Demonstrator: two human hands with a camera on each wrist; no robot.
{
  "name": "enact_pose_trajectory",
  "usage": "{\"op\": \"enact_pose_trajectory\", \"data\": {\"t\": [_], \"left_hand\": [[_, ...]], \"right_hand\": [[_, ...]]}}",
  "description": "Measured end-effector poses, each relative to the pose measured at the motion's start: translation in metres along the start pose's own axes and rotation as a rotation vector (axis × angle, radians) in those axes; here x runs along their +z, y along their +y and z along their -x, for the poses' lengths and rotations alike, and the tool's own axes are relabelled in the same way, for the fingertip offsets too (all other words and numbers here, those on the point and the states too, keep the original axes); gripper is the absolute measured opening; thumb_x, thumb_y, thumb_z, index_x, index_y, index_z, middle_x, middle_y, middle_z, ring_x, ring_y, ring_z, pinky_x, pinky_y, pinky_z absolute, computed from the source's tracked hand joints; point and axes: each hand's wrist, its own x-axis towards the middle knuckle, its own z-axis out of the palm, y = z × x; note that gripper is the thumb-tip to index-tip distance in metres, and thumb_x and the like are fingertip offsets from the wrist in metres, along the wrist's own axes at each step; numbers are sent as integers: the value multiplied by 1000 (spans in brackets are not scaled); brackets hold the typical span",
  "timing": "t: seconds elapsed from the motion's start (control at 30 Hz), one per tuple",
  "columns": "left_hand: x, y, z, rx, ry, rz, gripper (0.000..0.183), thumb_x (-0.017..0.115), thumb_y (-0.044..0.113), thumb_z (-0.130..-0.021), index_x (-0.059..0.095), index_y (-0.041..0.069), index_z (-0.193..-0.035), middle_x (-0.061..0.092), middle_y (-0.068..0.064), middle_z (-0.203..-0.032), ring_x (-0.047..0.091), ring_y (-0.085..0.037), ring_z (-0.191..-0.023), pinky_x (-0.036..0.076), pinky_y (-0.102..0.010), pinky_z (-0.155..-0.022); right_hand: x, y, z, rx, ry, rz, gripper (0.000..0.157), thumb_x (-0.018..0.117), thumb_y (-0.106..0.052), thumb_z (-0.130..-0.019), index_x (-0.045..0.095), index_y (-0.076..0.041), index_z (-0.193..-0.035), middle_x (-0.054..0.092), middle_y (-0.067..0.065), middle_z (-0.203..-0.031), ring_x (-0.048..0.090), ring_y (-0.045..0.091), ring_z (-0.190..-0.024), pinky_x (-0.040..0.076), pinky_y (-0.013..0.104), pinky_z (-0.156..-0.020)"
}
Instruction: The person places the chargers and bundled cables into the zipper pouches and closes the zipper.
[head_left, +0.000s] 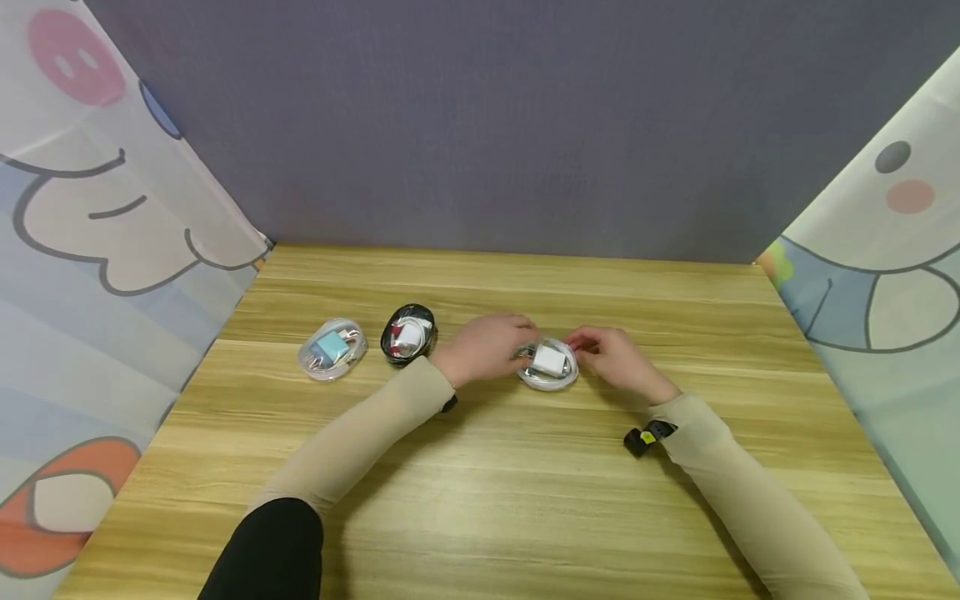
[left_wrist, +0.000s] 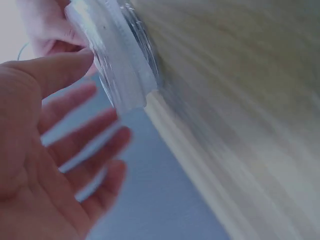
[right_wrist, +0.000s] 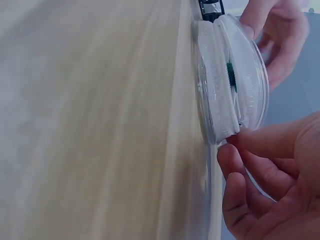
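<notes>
A round clear zippered case with a white rim lies on the table, holding a white charger and a coiled cable. At its left side is my left hand; in the left wrist view its thumb touches the case while the other fingers spread loosely, blurred. My right hand is on the opposite edge. Close up in the right wrist view, its thumb and forefinger pinch the case's zipped edge, where the fingertips hide the zip pull.
To the left stand a black-rimmed clear case with a white charger and red-ended cable, and a white-rimmed case with a blue charger. A grey panel rises behind the wooden table; printed cloths flank it.
</notes>
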Motion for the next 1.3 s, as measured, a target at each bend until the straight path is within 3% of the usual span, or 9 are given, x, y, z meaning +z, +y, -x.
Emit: {"op": "enact_pose_trajectory", "data": {"t": [0.13,0.23,0.53,0.83,1.13,1.3], "left_hand": [[-1,4,4,139,21,-53,32,72,28,-94,71,19,-124,60,-2,-138,56,-20,-125,41,-36,-107],[0,3,7,181,-17,-20,31,69,26,-96,71,17,-125,58,-2,-141,54,-18,-129,39,-34,-108],[0,0,16,152,-117,-1,43,64,31,-98,60,21,-140,46,5,-150,43,-16,-138,40,-36,-108],[5,-1,18,130,-146,5,49,66,33,-97,54,24,-145,43,7,-152,40,-15,-140,41,-37,-107],[6,2,20,113,-151,6,51,65,33,-98,52,24,-147,41,8,-154,38,-14,-141,40,-37,-108],[7,2,20,113,-147,12,53,66,33,-97,51,23,-147,40,8,-154,37,-14,-141,40,-36,-108]], "right_hand": [[-1,-3,-3,3,-14,30,20,65,3,-92,71,1,-111,72,11,-99,67,28,-92,55,46,-84],[-1,-2,-5,12,-33,45,20,65,2,-92,72,1,-111,72,10,-97,66,26,-91,54,45,-83],[-2,2,-11,44,-95,25,16,65,0,-92,73,-1,-106,70,6,-93,62,19,-85,50,36,-76],[1,3,-16,10,-113,109,9,58,-2,-97,67,-5,-97,68,7,-96,61,24,-90,49,44,-83],[0,-1,-16,-3,-112,137,11,54,-3,-101,62,-7,-95,62,3,-85,55,20,-77,45,38,-72],[-1,0,-17,-12,-107,130,10,56,-1,-99,66,-4,-100,66,5,-90,59,20,-82,48,40,-75]]}}
